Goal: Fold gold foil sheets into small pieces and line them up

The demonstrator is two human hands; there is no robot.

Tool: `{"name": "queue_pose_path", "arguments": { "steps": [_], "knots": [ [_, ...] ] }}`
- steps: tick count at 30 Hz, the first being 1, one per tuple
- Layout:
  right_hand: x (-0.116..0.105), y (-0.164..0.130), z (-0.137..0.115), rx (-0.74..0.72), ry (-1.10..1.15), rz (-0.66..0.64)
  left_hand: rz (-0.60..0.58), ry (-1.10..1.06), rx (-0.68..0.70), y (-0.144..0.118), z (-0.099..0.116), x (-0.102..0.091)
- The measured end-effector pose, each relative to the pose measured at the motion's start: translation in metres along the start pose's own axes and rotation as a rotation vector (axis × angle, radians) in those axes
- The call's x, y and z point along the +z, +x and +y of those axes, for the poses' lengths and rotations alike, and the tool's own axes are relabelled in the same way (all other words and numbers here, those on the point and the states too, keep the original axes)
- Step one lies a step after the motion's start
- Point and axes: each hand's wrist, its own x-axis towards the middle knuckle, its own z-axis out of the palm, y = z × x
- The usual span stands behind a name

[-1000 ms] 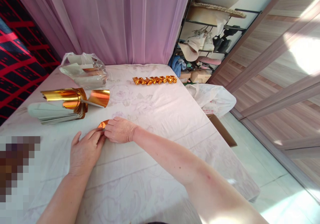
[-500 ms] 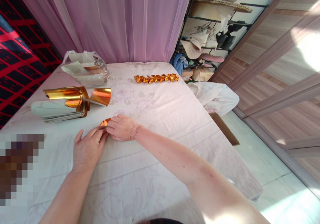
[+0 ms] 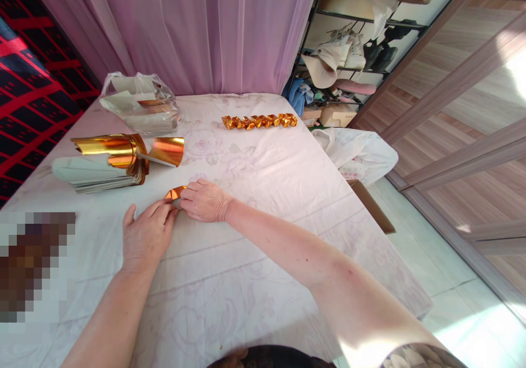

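A small folded piece of gold foil paper (image 3: 174,193) lies on the table between my two hands. My left hand (image 3: 150,229) has its fingertips pressed on the near left side of the paper, with the thumb sticking out to the left. From the right, my right hand (image 3: 204,200) has its fingers closed over the paper's right end and hides that part. Beyond them stands a curled stack of gold foil paper sheets (image 3: 133,158), and one loose curved gold sheet (image 3: 167,151) leans out on its right. Farther back is a row of folded gold pieces (image 3: 259,121).
A clear plastic bag (image 3: 142,107) with more sheets sits at the table's back left. The patterned tablecloth (image 3: 242,296) covers the table. Right of it are a shoe rack (image 3: 349,72), a white plastic bag (image 3: 361,154) and a cardboard box (image 3: 373,206). A purple curtain (image 3: 197,33) hangs behind.
The view has tilted slightly downward. My right hand has shifted a little away from my left, and more of the folded gold paper shows between them.
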Motion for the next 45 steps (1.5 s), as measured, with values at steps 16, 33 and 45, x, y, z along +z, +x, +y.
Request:
{"name": "queue_pose_path", "arguments": {
  "steps": [16,33,45],
  "knots": [
    [0.005,-0.001,-0.002,0.004,0.004,0.075,-0.011,0.034,0.050,-0.001,0.000,-0.004],
    [-0.003,-0.063,-0.020,0.286,0.110,0.223,-0.131,-0.220,0.174,-0.007,0.000,0.006],
    [-0.006,-0.070,-0.027,0.303,0.311,0.194,-0.110,-0.259,0.221,-0.016,0.012,-0.001]
  ]
}}
